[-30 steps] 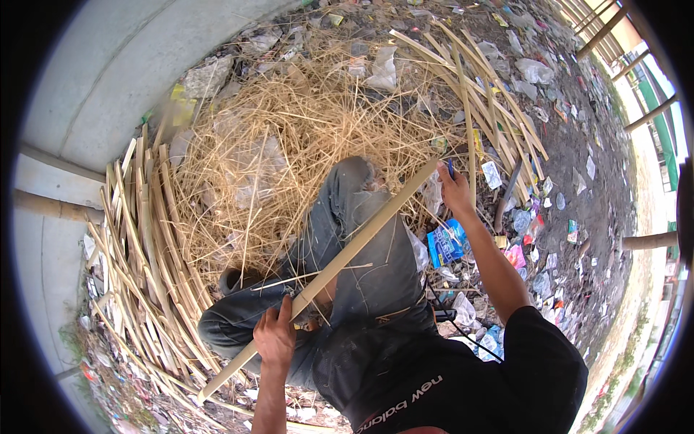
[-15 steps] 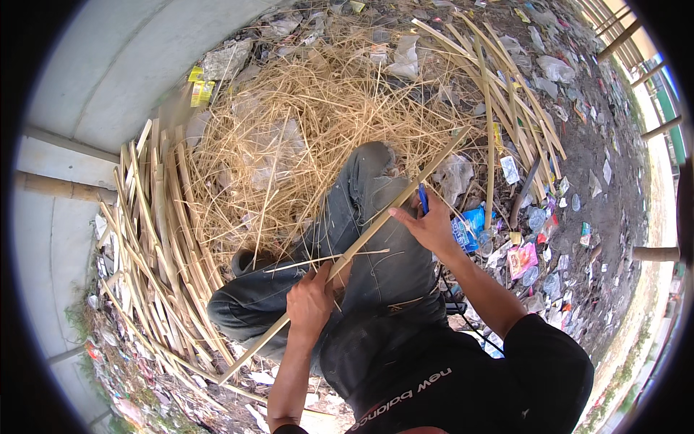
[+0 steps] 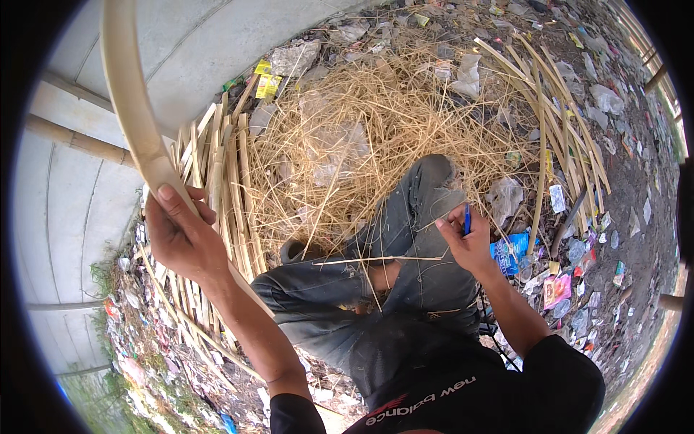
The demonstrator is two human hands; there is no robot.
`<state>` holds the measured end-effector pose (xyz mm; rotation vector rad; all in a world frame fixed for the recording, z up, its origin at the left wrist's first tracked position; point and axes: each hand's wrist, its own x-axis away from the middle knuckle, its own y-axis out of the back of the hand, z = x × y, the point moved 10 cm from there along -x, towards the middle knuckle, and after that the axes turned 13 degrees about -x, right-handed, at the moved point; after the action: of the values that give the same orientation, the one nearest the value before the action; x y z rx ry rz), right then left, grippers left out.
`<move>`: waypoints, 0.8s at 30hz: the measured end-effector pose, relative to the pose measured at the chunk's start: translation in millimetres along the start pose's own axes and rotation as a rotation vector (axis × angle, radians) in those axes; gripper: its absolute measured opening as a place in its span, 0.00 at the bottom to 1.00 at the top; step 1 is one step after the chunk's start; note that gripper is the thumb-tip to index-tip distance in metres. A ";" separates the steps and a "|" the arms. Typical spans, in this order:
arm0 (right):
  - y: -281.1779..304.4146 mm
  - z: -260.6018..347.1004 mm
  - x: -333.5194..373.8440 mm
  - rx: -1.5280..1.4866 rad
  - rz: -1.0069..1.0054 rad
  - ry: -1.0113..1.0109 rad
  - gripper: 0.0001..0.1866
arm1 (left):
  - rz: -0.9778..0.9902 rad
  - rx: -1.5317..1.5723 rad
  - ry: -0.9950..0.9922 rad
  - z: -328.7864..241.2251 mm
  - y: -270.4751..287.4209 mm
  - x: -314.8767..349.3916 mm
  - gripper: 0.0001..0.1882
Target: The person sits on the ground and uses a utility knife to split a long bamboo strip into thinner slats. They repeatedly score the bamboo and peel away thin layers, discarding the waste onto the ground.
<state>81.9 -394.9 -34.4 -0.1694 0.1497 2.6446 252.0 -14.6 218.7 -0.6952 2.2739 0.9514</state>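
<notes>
Raised to the left and close to the camera, my left hand (image 3: 181,239) is closed round a long pale bamboo strip (image 3: 131,94). One end of the strip runs up past the top edge; the rest passes down behind my forearm. My right hand (image 3: 466,244) is over my knee, its fingers closed on a small blue-handled tool (image 3: 467,219) whose working end I cannot make out. Across my crossed legs (image 3: 426,217), in dusty dark trousers, lies a thin bamboo sliver (image 3: 379,259).
A stack of bamboo strips (image 3: 235,188) lies at the left beside a grey panelled wall (image 3: 195,54). Ahead spreads a heap of straw-like shavings (image 3: 340,123). More strips (image 3: 567,126) lie at the far right, with plastic litter (image 3: 557,289) scattered on the ground.
My left hand has lifted the bamboo strip from across my lap, up and to the left. My right hand no longer touches the strip and keeps the blue-handled tool. The view has shifted.
</notes>
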 end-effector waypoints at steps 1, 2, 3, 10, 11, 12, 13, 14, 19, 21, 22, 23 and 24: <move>-6.9 0.4 2.7 -0.003 0.018 -0.009 0.12 | -0.076 -0.005 0.020 -3.1 20.9 -17.2 0.23; -15.3 1.3 6.3 -0.005 0.041 -0.021 0.12 | -0.169 0.122 -0.036 -17.7 41.0 -29.9 0.23; -25.0 4.1 9.7 -0.045 0.070 -0.048 0.11 | -0.213 0.169 -0.011 -21.5 57.3 -39.7 0.23; -75.6 24.7 20.5 -0.291 0.164 0.028 0.10 | -0.038 0.529 0.099 1.1 13.4 -6.2 0.27; -80.8 29.6 17.0 -0.292 0.174 0.075 0.07 | 0.100 0.571 0.209 10.9 -15.6 16.4 0.26; -86.5 29.3 12.5 -0.329 0.169 0.002 0.08 | 0.207 0.592 0.278 21.4 -38.4 40.1 0.24; -89.0 30.2 7.0 -0.359 0.153 -0.070 0.08 | 0.322 0.614 0.318 24.6 -62.9 69.5 0.24; -91.1 29.2 0.4 -0.388 0.133 -0.140 0.09 | 0.376 0.684 0.355 24.9 -81.9 95.1 0.23; -115.2 4.5 -21.1 -0.618 0.073 -0.449 0.14 | 0.425 0.895 0.802 45.3 -120.1 218.5 0.24; -117.3 -5.2 -26.1 -0.619 0.081 -0.500 0.14 | 0.502 0.932 0.938 37.9 -130.2 254.5 0.24; -116.5 -13.7 -26.1 -0.694 0.053 -0.510 0.13 | 0.539 0.930 1.012 35.4 -132.3 269.1 0.24; -115.3 -24.1 -25.8 -0.768 0.024 -0.518 0.13 | 0.576 0.927 1.085 34.6 -133.7 280.6 0.24; -112.3 -32.1 -25.2 -0.842 -0.005 -0.526 0.13 | 0.646 0.948 1.119 30.4 -136.2 287.7 0.24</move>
<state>160.1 -312.3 -70.9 0.2562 -1.1258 2.4760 147.6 -143.6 -54.6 0.0313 3.5362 -0.5936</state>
